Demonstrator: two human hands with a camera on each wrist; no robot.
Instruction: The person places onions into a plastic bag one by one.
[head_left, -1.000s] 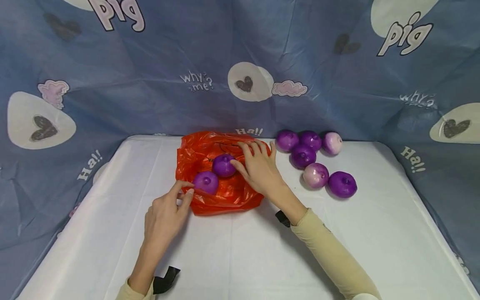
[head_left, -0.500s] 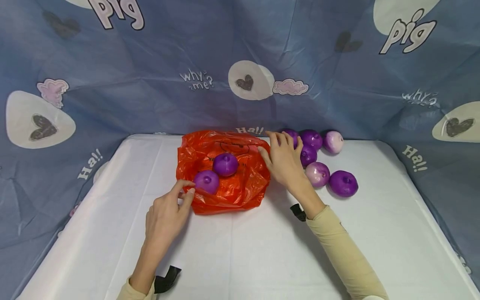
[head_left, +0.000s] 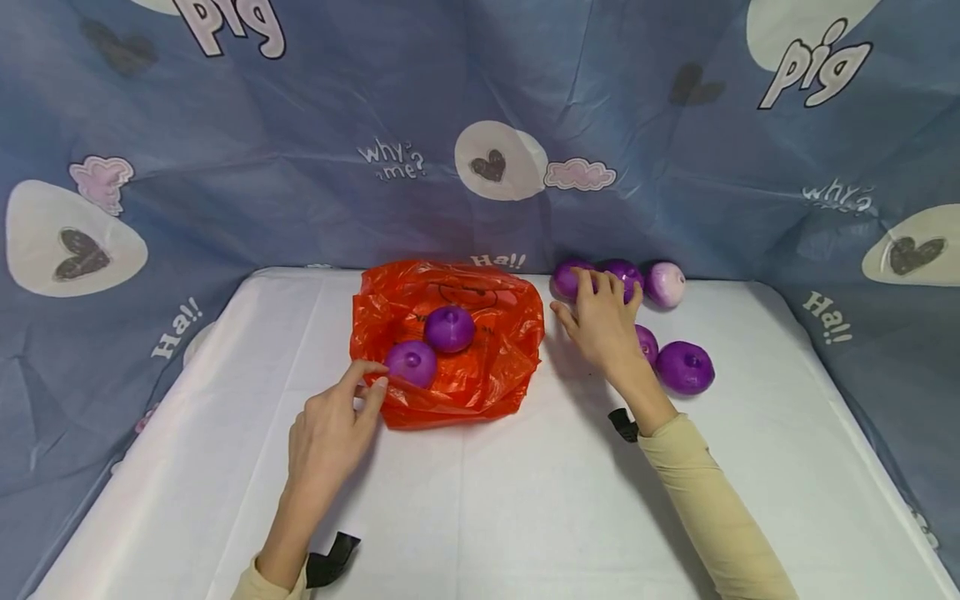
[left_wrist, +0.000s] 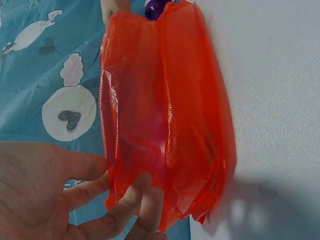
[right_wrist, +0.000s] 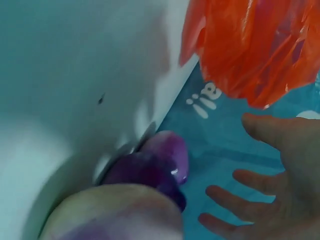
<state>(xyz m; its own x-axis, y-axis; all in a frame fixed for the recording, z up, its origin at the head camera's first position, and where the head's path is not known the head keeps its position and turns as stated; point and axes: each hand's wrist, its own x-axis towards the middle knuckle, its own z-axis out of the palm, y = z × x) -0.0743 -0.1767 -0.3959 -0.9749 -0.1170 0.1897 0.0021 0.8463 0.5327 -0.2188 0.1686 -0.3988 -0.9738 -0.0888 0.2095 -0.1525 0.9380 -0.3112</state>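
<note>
A crinkled red plastic bag (head_left: pixel 498 375) lies with its mouth spread wide. Inside it are two purple onions, a darker one (head_left: pixel 450 329) behind a lighter one (head_left: pixel 412 364). My left hand (head_left: pixel 330 437) pinches the bag's near left rim; in the left wrist view the fingers (left_wrist: pixel 135 192) lie against the red film. To the right of the bag, my right hand (head_left: pixel 604 327) is spread over a group of onions (head_left: pixel 570 279), fingers apart and nothing in the grasp. The hand covers part of that group. In the right wrist view a pale onion (right_wrist: pixel 120 215) is closest to the camera.
A dark purple onion (head_left: pixel 686 367) and a pinkish-white onion (head_left: pixel 665 285) stand at the group's right side. The white-covered table (head_left: pixel 480 517) meets a blue printed cloth (head_left: pixel 300 150) along its back edge.
My right hand has come out of the bag and moved right, over the onions beside it. The left hand stays at the bag's rim. The two onions in the bag have not visibly shifted.
</note>
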